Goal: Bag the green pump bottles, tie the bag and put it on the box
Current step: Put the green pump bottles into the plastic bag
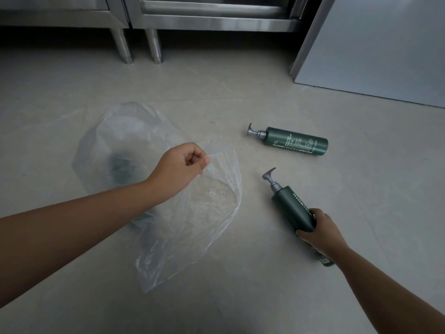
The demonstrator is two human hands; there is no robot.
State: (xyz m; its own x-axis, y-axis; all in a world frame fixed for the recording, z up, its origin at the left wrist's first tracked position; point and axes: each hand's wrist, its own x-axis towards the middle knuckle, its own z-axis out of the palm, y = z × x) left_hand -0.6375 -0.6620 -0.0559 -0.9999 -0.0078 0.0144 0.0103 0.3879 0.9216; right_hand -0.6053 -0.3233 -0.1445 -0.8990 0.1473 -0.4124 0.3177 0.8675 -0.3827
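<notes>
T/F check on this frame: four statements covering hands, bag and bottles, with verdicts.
1. The left hand pinches the rim of the clear plastic bag. True.
2. The right hand holds nothing. False: it grips a green pump bottle.
3. A second green bottle lies on its side on the floor, with no hand on it. True.
4. The bag is tied shut. False: it is untied, and the left hand holds its rim.
</notes>
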